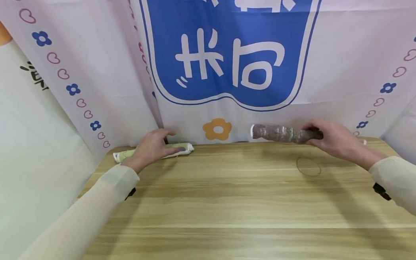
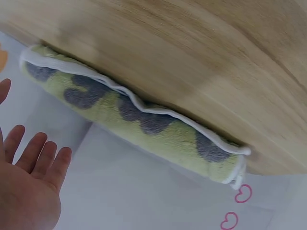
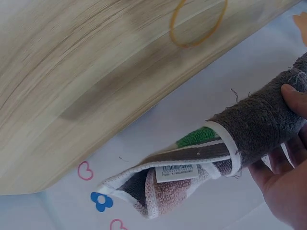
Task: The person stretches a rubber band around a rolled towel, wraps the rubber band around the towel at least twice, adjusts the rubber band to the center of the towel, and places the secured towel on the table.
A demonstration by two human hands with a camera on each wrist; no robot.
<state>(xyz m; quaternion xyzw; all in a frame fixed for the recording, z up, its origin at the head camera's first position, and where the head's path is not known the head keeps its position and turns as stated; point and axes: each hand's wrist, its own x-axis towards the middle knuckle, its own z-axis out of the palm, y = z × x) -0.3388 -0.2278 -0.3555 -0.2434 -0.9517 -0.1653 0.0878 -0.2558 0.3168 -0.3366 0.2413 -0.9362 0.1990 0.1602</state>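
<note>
A green towel with grey patches (image 2: 129, 124), rolled up and edged in white, lies along the far edge of the table. In the head view my left hand (image 1: 153, 149) is over this roll, its fingers spread and slightly bent. The left wrist view shows the same palm beside the roll with nothing in it. My right hand (image 1: 331, 138) grips a rolled grey-brown towel (image 1: 276, 133), raised above the far right of the table. A loose, folded end with a white border and a printed label (image 3: 176, 172) sticks out of that roll.
A thin tan rubber band (image 1: 320, 167) lies on the wooden table (image 1: 213, 209) below the right hand. White printed cloth (image 1: 353, 49) with a blue panel hangs behind the far edge. Plain white sheeting (image 1: 23, 149) closes off the left side.
</note>
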